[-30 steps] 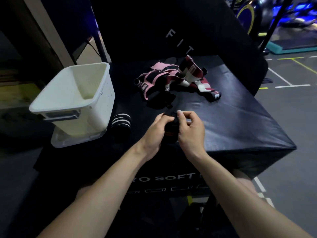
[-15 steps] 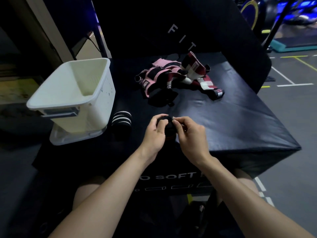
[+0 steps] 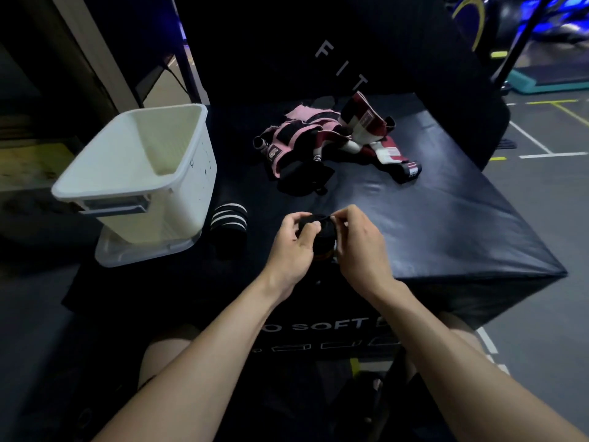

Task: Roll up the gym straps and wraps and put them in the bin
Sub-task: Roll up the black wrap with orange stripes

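Observation:
Both my hands hold a rolled black wrap (image 3: 323, 232) just above the near part of the black soft box (image 3: 446, 218). My left hand (image 3: 293, 244) grips its left side and my right hand (image 3: 360, 240) pinches its top right; most of the roll is hidden between them. A rolled black wrap with white stripes (image 3: 229, 223) lies to the left, beside the white bin (image 3: 137, 173). A loose heap of pink and black straps (image 3: 296, 138) and dark red and white wraps (image 3: 379, 135) lies farther back on the box.
The white bin stands on its lid (image 3: 127, 253) at the box's left corner. An upright black pad with white letters (image 3: 318, 43) rises behind the box. Gym floor with painted lines (image 3: 541, 148) lies to the right.
My hands have kept working the black roll, fingers shifting on its top. The view has drifted slightly; the other straps and the bin have not moved.

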